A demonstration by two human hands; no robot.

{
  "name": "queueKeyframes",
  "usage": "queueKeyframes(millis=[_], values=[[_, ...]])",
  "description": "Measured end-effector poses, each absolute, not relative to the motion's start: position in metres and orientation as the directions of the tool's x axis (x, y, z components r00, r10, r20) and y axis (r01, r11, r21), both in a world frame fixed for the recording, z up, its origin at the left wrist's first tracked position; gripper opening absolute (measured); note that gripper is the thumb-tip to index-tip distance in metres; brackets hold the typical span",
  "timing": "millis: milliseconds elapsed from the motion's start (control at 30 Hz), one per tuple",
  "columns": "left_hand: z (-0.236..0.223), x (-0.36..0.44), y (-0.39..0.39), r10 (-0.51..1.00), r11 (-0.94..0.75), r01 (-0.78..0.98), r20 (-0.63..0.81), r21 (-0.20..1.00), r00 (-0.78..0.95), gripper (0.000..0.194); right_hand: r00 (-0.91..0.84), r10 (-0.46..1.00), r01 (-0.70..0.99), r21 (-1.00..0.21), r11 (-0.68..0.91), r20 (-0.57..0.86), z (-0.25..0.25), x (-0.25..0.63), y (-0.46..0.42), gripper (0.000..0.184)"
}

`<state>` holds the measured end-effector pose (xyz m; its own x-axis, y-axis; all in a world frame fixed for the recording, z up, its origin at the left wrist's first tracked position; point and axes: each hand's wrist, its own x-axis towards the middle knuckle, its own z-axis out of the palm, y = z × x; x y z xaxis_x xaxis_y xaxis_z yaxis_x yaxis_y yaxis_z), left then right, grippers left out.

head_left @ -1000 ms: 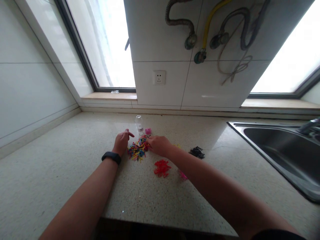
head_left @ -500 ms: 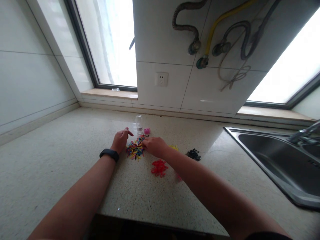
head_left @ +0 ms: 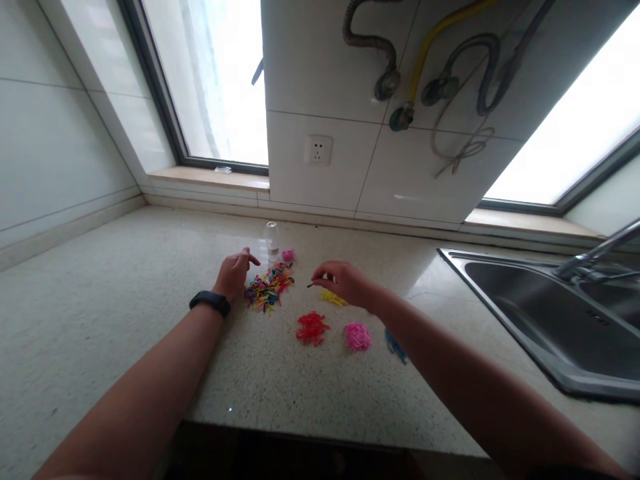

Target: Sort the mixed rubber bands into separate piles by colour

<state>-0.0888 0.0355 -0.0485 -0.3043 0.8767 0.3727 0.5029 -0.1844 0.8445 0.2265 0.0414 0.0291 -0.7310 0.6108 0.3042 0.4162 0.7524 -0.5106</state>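
A heap of mixed-colour small rubber bands lies on the counter. My left hand rests at the heap's left edge, index finger stretched out, holding nothing. Right of the heap, above the counter, my right hand pinches a small black rubber band between thumb and fingertip. Beneath this hand lies a pile of yellow rubber bands, partly covered. Nearer to me are a red pile, a pink pile and a blue pile, which my right forearm partly hides.
Behind the heap stand a clear plastic bottle and a small pink object. A steel sink with a faucet is set into the counter at the right. A wall socket and hoses are on the back wall.
My right hand has left the mixed heap and moved right with a black rubber band. The pink and blue piles now show; the black pile is hidden by my arm. My left hand stays by the heap.
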Motion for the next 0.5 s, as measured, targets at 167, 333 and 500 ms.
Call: queueKeyframes(millis=[167, 333, 500], values=[[-0.050, -0.090, 0.036, 0.880, -0.183, 0.503, 0.369, 0.845, -0.299, 0.053, -0.457, 0.835, 0.330, -0.813, 0.480, 0.307, 0.039, 0.302, 0.040, 0.024], [-0.050, -0.091, 0.036, 0.880, -0.174, 0.502, 0.362, 0.847, -0.306, 0.051, -0.169, 0.941, 0.185, -0.928, 0.324, 0.294, 0.017, 0.365, 0.035, 0.027], [-0.050, -0.091, 0.034, 0.878, -0.149, 0.529, 0.358, 0.836, -0.318, 0.053, -0.189, 0.962, 0.339, -0.906, 0.253, 0.198, -0.005, 0.390, 0.039, 0.030]])
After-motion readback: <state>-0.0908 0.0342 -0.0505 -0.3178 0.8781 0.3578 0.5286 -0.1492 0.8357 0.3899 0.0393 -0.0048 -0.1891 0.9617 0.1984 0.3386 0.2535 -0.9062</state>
